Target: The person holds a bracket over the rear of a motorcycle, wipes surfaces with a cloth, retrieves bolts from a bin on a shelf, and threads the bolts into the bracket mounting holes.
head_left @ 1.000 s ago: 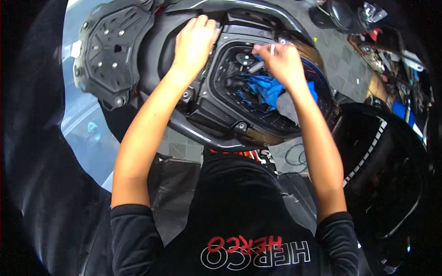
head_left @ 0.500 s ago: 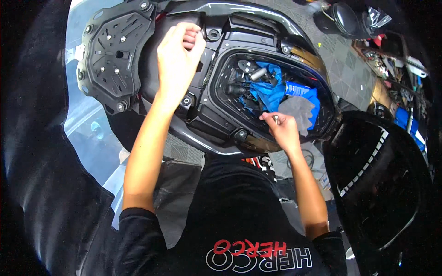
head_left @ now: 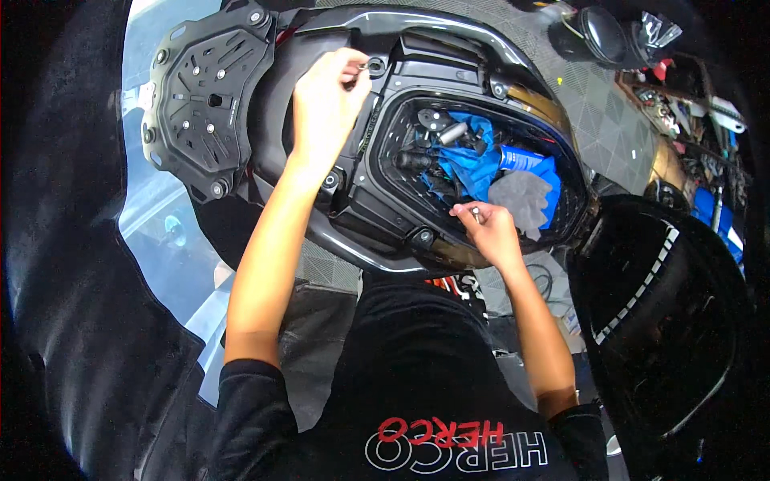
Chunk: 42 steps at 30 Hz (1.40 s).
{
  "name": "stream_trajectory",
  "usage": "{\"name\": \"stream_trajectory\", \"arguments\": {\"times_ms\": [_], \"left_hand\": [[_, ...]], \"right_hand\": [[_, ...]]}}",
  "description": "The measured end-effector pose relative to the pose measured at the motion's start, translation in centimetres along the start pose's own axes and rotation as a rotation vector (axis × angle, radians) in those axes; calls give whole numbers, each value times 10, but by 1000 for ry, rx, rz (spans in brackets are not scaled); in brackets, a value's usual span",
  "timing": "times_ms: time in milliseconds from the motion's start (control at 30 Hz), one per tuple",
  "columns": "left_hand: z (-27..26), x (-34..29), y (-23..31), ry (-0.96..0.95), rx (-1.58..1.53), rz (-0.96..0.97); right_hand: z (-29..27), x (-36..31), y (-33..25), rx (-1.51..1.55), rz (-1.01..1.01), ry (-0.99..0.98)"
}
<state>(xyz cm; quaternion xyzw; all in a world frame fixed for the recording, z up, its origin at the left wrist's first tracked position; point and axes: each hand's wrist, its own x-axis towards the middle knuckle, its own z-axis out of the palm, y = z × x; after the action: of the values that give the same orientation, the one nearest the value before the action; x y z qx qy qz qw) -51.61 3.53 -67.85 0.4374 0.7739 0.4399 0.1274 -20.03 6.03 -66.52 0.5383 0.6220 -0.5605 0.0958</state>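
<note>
My left hand point(head_left: 327, 100) is closed in a pinch beside a round mounting hole point(head_left: 374, 66) on the scooter's black tail section. Something tiny shows at its fingertips, too small to name. Over the near rim of the open storage compartment point(head_left: 377, 164), my right hand point(head_left: 493, 234) is closed around a small silver metal piece point(head_left: 476, 215), its end poking up between the fingers. Inside the compartment lie a blue cloth point(head_left: 473, 164), a grey glove point(head_left: 520, 196), a blue can point(head_left: 521, 158) and several dark tools.
A black slotted rack plate point(head_left: 200, 104) sits at the tail, on the left. The raised black seat point(head_left: 666, 321) hangs open at the right. Black bins point(head_left: 601, 36) stand on the tiled floor at the far right, near cluttered tools and parts point(head_left: 714, 168).
My left hand has moved slightly right, toward the round mounting hole. My right hand stays over the compartment's rim with the metal piece. The whole view has shifted a little.
</note>
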Motion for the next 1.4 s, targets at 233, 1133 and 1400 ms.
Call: {"name": "stream_trajectory", "arguments": {"times_ms": [233,1133,1400], "left_hand": [[21,9,-1,-36,343,282],[27,-5,-17,14,501,371],[23,17,-23,-148,510,416]], "right_hand": [[-1,-2,23,-65,-36,49],[-8,-27,17,597,153,-93],[14,-31,50,245,-72,23]]}}
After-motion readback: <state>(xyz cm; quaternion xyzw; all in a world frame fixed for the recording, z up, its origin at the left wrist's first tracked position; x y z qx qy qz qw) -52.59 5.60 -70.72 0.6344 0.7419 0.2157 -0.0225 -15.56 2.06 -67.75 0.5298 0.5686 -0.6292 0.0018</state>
